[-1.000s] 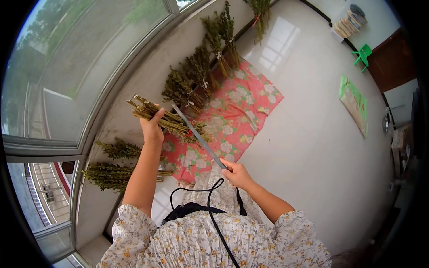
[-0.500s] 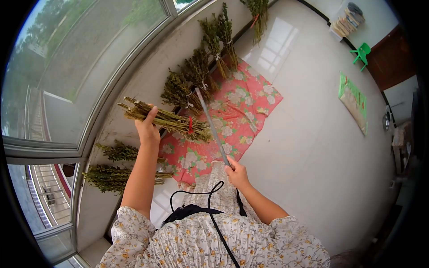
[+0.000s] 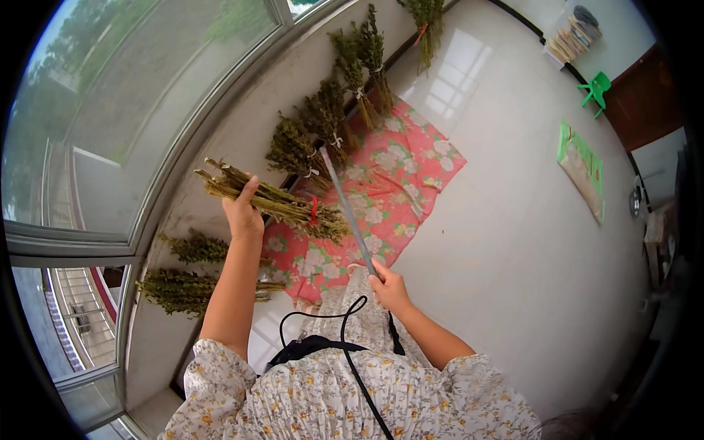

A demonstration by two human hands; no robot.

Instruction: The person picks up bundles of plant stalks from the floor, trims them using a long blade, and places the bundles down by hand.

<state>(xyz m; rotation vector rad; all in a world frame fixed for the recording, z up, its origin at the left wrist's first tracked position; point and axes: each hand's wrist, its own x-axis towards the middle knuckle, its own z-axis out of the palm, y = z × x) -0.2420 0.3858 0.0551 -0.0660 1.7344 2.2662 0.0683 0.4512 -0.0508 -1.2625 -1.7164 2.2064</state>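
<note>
My left hand (image 3: 243, 211) is wrapped round the stalk end of a bundle of dried plants (image 3: 282, 202), tied with a red string (image 3: 314, 211). The cut stalks point to the upper left, and the leafy heads hang over the cloth to the right. In my right hand (image 3: 389, 286) is one end of a long grey stick (image 3: 346, 205). Its far tip reaches up past the bundle, near the leaning bunches. Stick and bundle heads look close together; I cannot tell whether they touch. Beneath both lies a red floral cloth (image 3: 411, 169) on the floor.
Several tied plant bunches (image 3: 293, 150) lean along the wall under the window (image 3: 147, 110). Two more bunches (image 3: 176, 290) rest at the left. On the pale tiled floor (image 3: 499, 220) are a green-edged bag (image 3: 581, 172) and a green chair (image 3: 598, 88). A black cord (image 3: 345, 341) hangs before me.
Almost nothing differs. Both hands keep their hold on the bundle and the stick, and the whole view has shifted very slightly.
</note>
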